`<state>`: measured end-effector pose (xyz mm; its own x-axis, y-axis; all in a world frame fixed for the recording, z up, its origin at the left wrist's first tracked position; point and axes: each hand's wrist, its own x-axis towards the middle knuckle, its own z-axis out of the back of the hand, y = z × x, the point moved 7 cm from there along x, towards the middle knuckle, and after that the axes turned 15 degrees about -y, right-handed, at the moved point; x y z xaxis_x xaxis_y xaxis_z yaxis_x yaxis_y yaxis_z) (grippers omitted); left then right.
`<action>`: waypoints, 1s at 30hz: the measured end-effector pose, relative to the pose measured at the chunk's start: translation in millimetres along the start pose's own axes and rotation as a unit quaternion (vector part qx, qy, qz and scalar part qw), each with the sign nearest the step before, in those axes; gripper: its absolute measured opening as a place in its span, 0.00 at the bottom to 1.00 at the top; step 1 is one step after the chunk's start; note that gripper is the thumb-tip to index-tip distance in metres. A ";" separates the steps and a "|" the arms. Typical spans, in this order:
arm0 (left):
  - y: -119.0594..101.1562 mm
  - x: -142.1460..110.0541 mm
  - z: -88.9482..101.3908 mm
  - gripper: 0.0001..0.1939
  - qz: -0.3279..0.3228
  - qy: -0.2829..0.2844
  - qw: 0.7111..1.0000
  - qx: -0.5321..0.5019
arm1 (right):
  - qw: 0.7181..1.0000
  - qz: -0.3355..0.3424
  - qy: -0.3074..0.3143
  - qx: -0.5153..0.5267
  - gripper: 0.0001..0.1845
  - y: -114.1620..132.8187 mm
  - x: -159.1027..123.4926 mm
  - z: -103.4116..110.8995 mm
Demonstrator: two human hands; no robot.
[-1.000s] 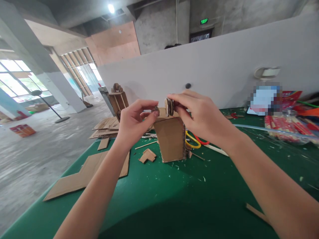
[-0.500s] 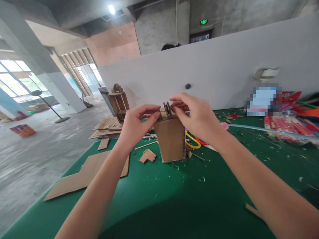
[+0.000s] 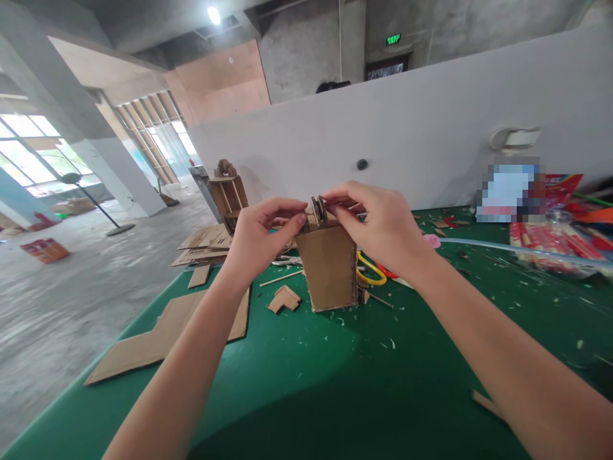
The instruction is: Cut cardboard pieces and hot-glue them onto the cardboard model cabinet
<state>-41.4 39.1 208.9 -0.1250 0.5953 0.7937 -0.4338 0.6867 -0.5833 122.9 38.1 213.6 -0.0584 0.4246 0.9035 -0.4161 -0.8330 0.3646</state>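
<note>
Pinching at the top edge of an upright cardboard box, the left hand has thumb and fingers nearly together in the head view; whether they grip a small piece is hidden. The right hand has its fingers curled against the round cardboard discs at the box's top, their exact grip unclear. The box stands on the green bench, yellow-handled scissors to its right and an angled cardboard scrap to its left.
</note>
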 end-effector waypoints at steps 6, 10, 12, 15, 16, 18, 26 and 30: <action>1.5 0.1 -0.8 0.08 -0.003 0.005 1.000 -0.006 | 1.000 0.002 0.002 -0.014 0.13 0.0 -1.0 -0.3; 2.6 0.1 -1.7 0.08 -0.005 0.008 1.000 -0.007 | 1.000 0.018 -0.001 -0.022 0.13 0.4 -0.6 0.7; 3.1 0.0 -1.9 0.08 -0.004 0.010 1.000 -0.005 | 0.999 0.020 0.000 -0.026 0.13 -0.2 -0.4 0.8; 3.9 -0.5 -2.0 0.09 0.001 0.017 1.000 -0.004 | 1.000 0.015 0.003 -0.023 0.14 -2.4 -0.3 0.7; 4.1 -0.8 -2.1 0.10 0.002 0.019 1.000 -0.006 | 1.000 0.012 0.004 -0.021 0.14 -3.1 -0.3 0.7; 4.2 -1.3 -2.3 0.11 0.004 0.025 1.000 -0.010 | 1.000 0.007 0.004 -0.018 0.14 -4.5 -0.1 0.7; 4.6 -1.3 -3.2 0.11 -0.002 0.027 1.000 -0.006 | 1.000 0.010 0.009 -0.016 0.13 -3.1 0.4 1.2; 5.8 -2.0 -3.7 0.11 0.001 0.029 0.999 -0.013 | 1.000 0.008 0.016 -0.010 0.13 -3.1 0.8 1.3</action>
<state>-40.4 43.5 203.3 -0.0738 0.6192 0.7818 -0.4096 0.6959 -0.5898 125.4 40.5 213.5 -0.0934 0.4234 0.9011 -0.4332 -0.8322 0.3461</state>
